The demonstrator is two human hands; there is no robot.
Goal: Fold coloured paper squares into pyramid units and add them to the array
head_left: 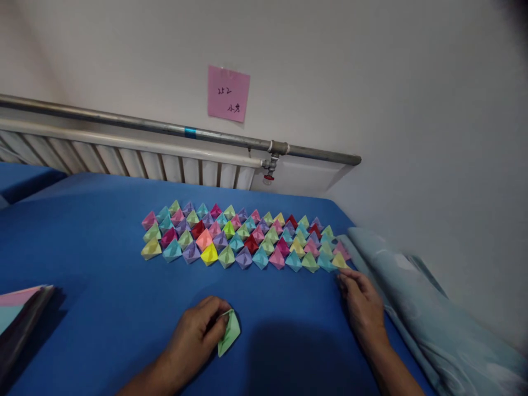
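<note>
My left hand (202,329) pinches a light green folded paper boat (230,332) between thumb and fingers, just above the blue surface (103,308). Over on the right, the fingers of my right hand (363,300) are closed at the near corner of a pale yellow paper boat (340,260), the last one in the front row. A light blue boat (325,262) sits beside it. Many more folded boats in mixed colours, such as a bright yellow one (209,254) and a dark red one (251,243), stand close together in several rows.
A pale blue patterned cloth (412,297) lies folded along the right edge. Coloured paper sheets (18,308) with a dark edge lie at the left. Behind are a white radiator (190,169), a metal pipe (136,124) with a valve, and a pink handwritten note (228,94) on the wall.
</note>
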